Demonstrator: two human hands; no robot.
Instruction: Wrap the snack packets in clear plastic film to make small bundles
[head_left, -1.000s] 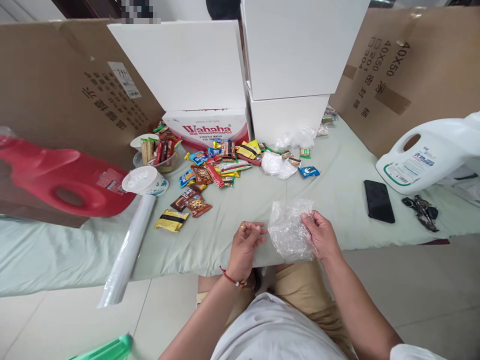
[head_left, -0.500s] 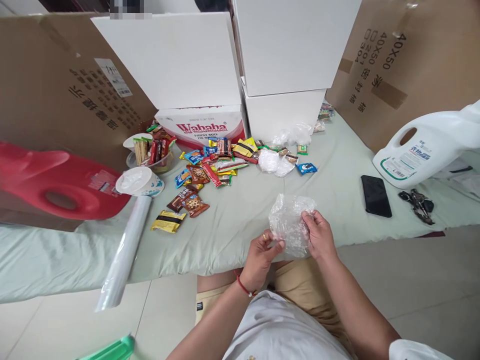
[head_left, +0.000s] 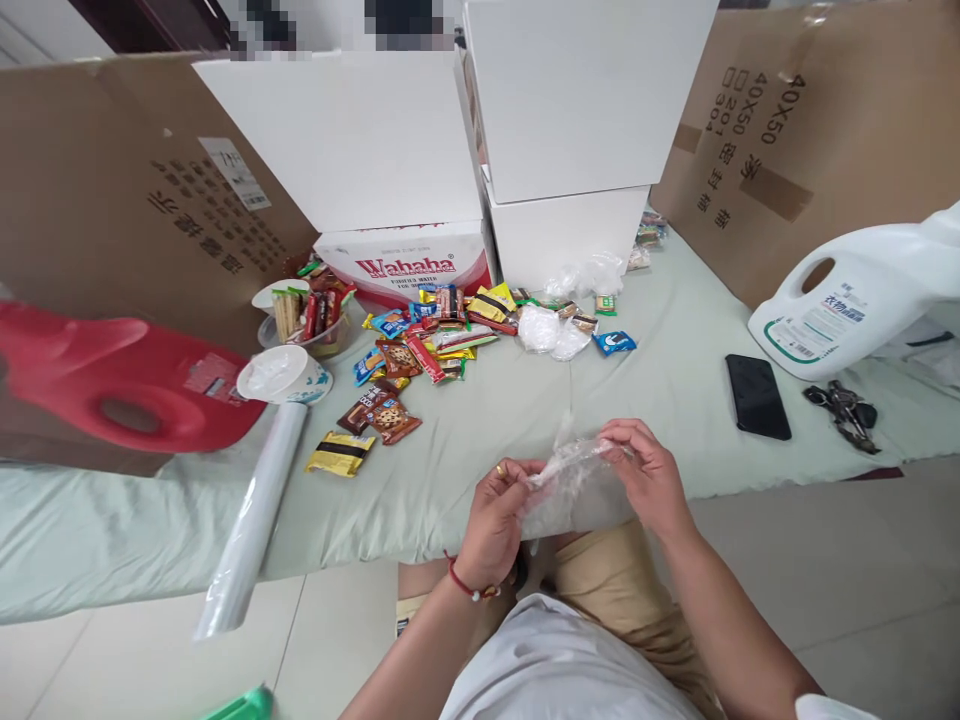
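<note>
A crinkled clear plastic cover (head_left: 559, 492), thin as film, hangs between my two hands at the front edge of the table. My left hand (head_left: 499, 510) pinches one end of its gathered rim; a ring and a red bracelet show on that side. The other end is gripped in the fingertips of my right hand (head_left: 646, 475). The rim is drawn into a narrow band, and the loose film droops below it. Beyond my hands lie wrapped snacks (head_left: 450, 335) in a loose heap, with bunched white plastic (head_left: 540, 328) at its right.
At left are a red jug (head_left: 180, 400), a paper bowl (head_left: 289, 378) and a plastic film roll (head_left: 251, 520) overhanging the edge. White boxes (head_left: 570, 100) stand behind. To the right are a phone (head_left: 757, 397), keys (head_left: 844, 415) and a white jug (head_left: 840, 300).
My hands have moved apart slightly, the left one to the left. The plastic cover, earlier spread as a crumpled sheet, is now drawn into a band along its upper edge.
</note>
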